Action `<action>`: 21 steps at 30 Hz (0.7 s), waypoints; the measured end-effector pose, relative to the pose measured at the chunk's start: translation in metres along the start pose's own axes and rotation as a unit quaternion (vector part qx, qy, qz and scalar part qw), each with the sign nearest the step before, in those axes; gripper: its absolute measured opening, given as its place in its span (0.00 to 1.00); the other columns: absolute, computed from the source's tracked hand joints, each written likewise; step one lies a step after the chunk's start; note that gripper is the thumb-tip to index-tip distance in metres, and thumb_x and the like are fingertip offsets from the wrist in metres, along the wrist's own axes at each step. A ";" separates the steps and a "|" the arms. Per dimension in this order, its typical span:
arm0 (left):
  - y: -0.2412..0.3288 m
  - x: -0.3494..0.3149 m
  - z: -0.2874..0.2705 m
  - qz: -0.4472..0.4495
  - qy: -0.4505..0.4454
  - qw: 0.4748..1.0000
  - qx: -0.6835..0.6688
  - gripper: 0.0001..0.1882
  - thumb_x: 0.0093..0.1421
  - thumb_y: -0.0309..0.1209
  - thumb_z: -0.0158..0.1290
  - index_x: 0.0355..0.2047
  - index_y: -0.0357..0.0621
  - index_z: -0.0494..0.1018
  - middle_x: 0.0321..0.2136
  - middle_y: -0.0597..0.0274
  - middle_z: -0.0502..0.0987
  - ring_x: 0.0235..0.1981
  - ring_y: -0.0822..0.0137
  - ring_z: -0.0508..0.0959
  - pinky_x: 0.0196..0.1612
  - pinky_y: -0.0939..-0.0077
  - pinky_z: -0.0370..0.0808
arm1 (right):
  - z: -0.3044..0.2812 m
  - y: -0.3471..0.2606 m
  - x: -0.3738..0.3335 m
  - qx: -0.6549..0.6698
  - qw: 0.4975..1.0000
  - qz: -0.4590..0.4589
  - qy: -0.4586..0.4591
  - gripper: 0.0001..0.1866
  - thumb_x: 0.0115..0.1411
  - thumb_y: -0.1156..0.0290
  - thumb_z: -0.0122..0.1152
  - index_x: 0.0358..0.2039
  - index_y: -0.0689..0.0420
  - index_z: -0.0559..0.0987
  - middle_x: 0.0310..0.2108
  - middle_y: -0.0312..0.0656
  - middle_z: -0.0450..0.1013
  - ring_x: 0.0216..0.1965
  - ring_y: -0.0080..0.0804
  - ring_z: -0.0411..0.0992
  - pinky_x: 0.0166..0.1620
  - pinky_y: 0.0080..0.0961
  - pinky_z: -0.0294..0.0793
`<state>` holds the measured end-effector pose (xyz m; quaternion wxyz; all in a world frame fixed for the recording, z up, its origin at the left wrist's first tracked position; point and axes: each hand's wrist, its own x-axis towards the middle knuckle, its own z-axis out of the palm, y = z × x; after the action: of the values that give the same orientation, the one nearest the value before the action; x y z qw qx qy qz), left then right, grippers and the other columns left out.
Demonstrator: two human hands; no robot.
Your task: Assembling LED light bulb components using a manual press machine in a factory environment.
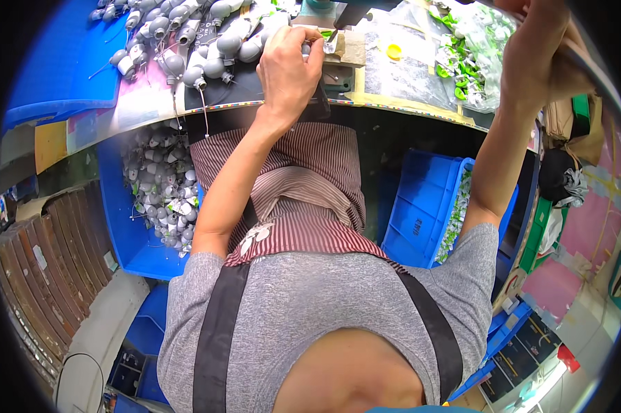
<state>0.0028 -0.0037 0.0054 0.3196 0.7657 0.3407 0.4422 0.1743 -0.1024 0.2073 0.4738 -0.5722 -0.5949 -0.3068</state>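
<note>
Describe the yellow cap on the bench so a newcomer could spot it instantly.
Start at the workbench edge, then look beyond the left hand to the clear plastic sheet. The yellow cap lies on it, small and round, the only yellow piece beside the green parts.

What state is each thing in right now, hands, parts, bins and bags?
left hand: closed on a small grey part at the bench
right hand: raised, gripping a lever
grey parts: heaped on the bench
left blue bin: partly filled
clear bags: holding green pieces
</note>
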 end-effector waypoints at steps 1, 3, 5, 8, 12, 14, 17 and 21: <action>-0.001 0.000 0.002 0.009 -0.002 1.000 0.008 0.06 0.58 0.30 0.60 0.34 0.44 0.79 0.32 0.57 0.79 0.35 0.53 0.80 0.37 0.60 0.76 | -0.005 0.003 -0.010 -0.003 1.000 -0.029 -0.011 0.26 0.69 0.55 0.56 0.17 0.58 0.78 0.15 0.34 0.71 0.15 0.18 0.64 0.20 0.18 0.56; -0.001 0.001 0.002 0.018 -0.003 1.000 0.018 0.06 0.58 0.30 0.60 0.34 0.44 0.79 0.33 0.57 0.79 0.35 0.53 0.80 0.37 0.60 0.76 | -0.009 0.001 -0.019 -0.006 0.996 -0.085 -0.032 0.21 0.71 0.61 0.53 0.24 0.60 0.82 0.19 0.37 0.77 0.15 0.22 0.69 0.19 0.18 0.61; -0.001 0.001 0.000 0.009 -0.012 1.000 0.014 0.05 0.58 0.30 0.60 0.34 0.44 0.79 0.33 0.57 0.79 0.37 0.52 0.79 0.38 0.59 0.75 | -0.017 -0.007 -0.027 -0.025 0.984 -0.142 -0.103 0.18 0.65 0.67 0.62 0.20 0.62 0.81 0.17 0.40 0.74 0.15 0.26 0.70 0.21 0.21 0.65; -0.006 0.002 0.000 0.060 -0.006 0.996 0.058 0.07 0.59 0.31 0.61 0.35 0.41 0.79 0.32 0.56 0.81 0.33 0.55 0.81 0.37 0.65 0.76 | -0.024 0.002 -0.034 -0.053 0.944 -0.287 -0.153 0.09 0.58 0.74 0.69 0.21 0.60 0.82 0.15 0.39 0.70 0.16 0.30 0.70 0.23 0.24 0.70; 0.003 0.003 -0.001 0.013 -0.031 0.999 0.021 0.06 0.59 0.30 0.59 0.35 0.42 0.77 0.34 0.55 0.79 0.38 0.51 0.79 0.40 0.57 0.75 | -0.021 0.004 -0.057 -0.146 0.925 -0.331 -0.115 0.12 0.45 0.66 0.82 0.26 0.53 0.85 0.16 0.32 0.67 0.19 0.29 0.70 0.25 0.22 0.70; 0.007 0.005 -0.001 -0.013 -0.049 0.999 -0.002 0.07 0.59 0.30 0.58 0.35 0.41 0.76 0.35 0.54 0.79 0.39 0.51 0.79 0.40 0.57 0.75 | -0.017 0.008 -0.069 -0.142 0.934 -0.312 -0.100 0.12 0.46 0.64 0.82 0.26 0.52 0.85 0.16 0.31 0.67 0.19 0.26 0.69 0.24 0.21 0.69; 0.001 0.003 -0.002 0.028 -0.032 0.999 0.019 0.06 0.59 0.30 0.58 0.34 0.41 0.76 0.34 0.54 0.79 0.38 0.51 0.79 0.40 0.57 0.75 | -0.002 0.009 -0.095 -0.106 0.960 -0.246 -0.081 0.08 0.50 0.67 0.79 0.28 0.52 0.85 0.17 0.32 0.67 0.18 0.25 0.67 0.23 0.21 0.68; -0.001 0.003 0.000 0.019 -0.034 0.999 0.037 0.06 0.59 0.30 0.58 0.34 0.41 0.76 0.32 0.55 0.79 0.38 0.51 0.79 0.40 0.57 0.75 | -0.001 0.007 -0.097 -0.042 0.978 -0.186 -0.082 0.04 0.57 0.77 0.65 0.34 0.58 0.83 0.19 0.35 0.70 0.18 0.25 0.67 0.24 0.20 0.68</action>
<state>0.0035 -0.0011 0.0064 0.2939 0.7981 0.3311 0.4088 0.1716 -0.1401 0.1178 0.3332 -0.4945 -0.7143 -0.3663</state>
